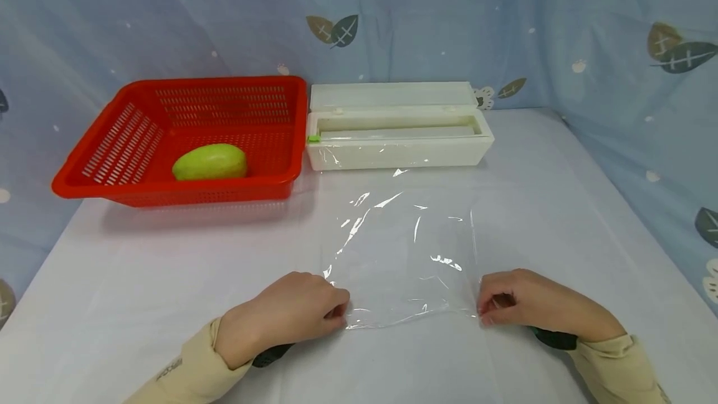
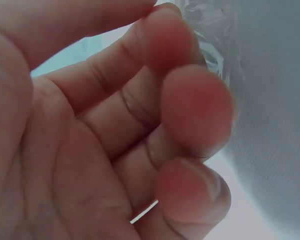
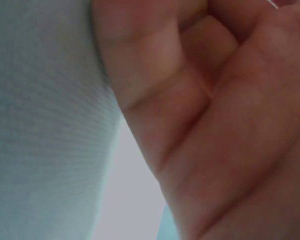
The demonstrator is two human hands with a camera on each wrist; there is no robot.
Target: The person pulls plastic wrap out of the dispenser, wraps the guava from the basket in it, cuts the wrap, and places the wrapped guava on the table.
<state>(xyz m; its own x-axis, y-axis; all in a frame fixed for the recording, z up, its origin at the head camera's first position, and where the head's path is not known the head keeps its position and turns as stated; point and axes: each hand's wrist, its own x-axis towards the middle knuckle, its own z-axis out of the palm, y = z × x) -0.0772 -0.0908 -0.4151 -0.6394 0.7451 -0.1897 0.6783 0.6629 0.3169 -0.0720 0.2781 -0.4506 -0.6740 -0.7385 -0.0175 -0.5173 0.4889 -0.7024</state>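
A sheet of clear plastic wrap (image 1: 392, 260) stretches over the white table from a white wrap dispenser box (image 1: 398, 153) toward me. My left hand (image 1: 294, 307) pinches the near left corner of the wrap between thumb and fingers. At the near right corner, my right hand (image 1: 527, 301) pinches the film in the same way. In the left wrist view the left hand's curled fingers (image 2: 195, 107) show, with crinkled film beyond them. The right wrist view has the right palm and curled fingers (image 3: 150, 75) close to the tabletop; the film is hidden there.
A red plastic basket (image 1: 294, 167) stands at the back left, holding a green oval fruit (image 1: 210, 162). The dispenser's lid (image 1: 392, 96) is raised, with a small green piece (image 1: 313, 139) on its left front edge. Behind hangs a blue leaf-patterned curtain (image 1: 437, 17).
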